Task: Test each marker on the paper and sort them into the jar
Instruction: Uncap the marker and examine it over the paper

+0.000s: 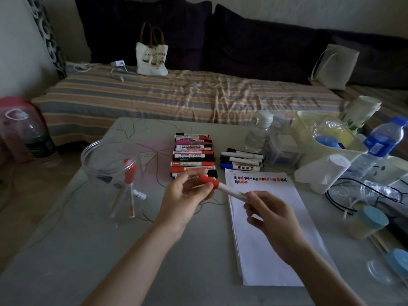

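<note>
Currently the marker (220, 188) is held above the surface (88, 250), between the two hands, over the left edge of the paper (276, 239). Long axis runs from far-left to near-right, slightly tilted; the red-capped end points far-left, toward the stacked markers (193, 154).

Left hand (185, 199): grip closed on the red cap, fingers curled round it. Right hand (268, 214): grip closed on the white barrel, pinching the near-right end (tail of the barrel hidden by the fingers).

Surface: pale grey with thin branching lines. Clear jar (111, 171) stands at left, well apart from the hands, with a few markers inside, one red-capped. The stack lies at centre far; a smaller group of white markers with black and blue caps (241, 161) lies just right of it. Paper carries two short rows of red, blue and black test marks (260, 179) at its far edge. Bottles, a pale yellow tub (326, 138) and cables crowd the right side.

Room: dim. Striped cover on a sofa (176, 93) beyond the surface, dark cushions behind, a white tote bag (152, 57) on it.

Marker: white barrel, bright red cap with a red collar; motion blur on the barrel.
</note>
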The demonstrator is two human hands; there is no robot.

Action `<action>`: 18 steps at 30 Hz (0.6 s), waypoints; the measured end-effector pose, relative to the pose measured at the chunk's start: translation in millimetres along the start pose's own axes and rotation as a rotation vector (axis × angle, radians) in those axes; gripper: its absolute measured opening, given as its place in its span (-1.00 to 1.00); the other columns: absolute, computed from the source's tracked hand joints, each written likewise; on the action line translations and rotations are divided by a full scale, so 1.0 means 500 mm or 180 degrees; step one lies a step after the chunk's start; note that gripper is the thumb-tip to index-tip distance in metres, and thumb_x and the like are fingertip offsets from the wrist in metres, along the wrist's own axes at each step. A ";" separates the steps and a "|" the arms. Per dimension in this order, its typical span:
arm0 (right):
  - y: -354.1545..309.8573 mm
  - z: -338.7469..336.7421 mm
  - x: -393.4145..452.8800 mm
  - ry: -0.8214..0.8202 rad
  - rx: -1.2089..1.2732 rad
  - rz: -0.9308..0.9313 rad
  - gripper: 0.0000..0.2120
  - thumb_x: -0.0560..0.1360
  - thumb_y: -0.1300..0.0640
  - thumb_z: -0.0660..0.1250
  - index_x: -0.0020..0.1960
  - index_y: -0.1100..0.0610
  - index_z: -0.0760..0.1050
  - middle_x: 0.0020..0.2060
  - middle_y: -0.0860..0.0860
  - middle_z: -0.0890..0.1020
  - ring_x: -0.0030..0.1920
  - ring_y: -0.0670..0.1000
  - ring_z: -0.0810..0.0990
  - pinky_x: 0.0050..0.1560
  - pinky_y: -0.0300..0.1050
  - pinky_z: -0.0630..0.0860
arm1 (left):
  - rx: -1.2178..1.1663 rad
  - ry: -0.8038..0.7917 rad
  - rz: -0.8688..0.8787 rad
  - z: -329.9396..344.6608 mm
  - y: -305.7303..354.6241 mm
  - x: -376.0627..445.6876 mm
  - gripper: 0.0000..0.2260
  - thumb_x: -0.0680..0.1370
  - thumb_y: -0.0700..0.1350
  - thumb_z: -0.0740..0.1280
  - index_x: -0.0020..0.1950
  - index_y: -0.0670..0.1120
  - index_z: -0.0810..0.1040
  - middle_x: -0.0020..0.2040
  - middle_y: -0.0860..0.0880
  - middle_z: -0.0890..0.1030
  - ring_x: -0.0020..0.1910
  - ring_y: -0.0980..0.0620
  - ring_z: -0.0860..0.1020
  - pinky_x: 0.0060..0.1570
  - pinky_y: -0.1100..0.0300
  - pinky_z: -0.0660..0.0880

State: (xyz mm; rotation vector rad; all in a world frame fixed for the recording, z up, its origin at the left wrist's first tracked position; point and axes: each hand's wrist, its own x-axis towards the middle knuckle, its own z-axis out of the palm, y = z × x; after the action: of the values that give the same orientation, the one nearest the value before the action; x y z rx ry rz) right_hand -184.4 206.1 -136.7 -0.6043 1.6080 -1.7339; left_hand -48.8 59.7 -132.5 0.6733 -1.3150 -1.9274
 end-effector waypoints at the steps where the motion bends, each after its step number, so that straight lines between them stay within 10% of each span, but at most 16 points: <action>1: 0.004 0.005 -0.001 0.0010 -0.0377 -0.0149 -0.79 0.42 0.11 0.40 -0.02 0.21 0.64 -0.25 0.07 0.67 -0.24 0.01 0.63 -0.17 -0.16 0.59 | -0.0129 0.0077 0.0067 0.001 0.001 0.000 -0.75 0.47 -0.39 0.39 0.09 -0.15 0.59 -0.03 -0.17 0.69 -0.02 -0.11 0.68 -0.03 0.16 0.60; 18: -0.053 0.261 0.036 -0.0010 -0.1506 -0.1142 -0.90 0.44 0.08 0.49 -0.11 -0.06 0.58 -0.21 -0.14 0.70 -0.20 -0.18 0.67 -0.26 -0.35 0.52 | 0.1402 0.1180 0.2047 -0.097 0.207 -0.024 -0.83 0.45 -0.28 0.47 -0.13 -0.06 0.54 -0.15 0.05 0.67 -0.13 0.15 0.66 -0.06 0.30 0.55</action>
State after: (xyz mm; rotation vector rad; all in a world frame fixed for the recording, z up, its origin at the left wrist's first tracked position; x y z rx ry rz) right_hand -104.6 105.9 -96.4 -1.1813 2.0193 -1.5857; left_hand 21.3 16.3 -52.2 0.6669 -1.4882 -0.9608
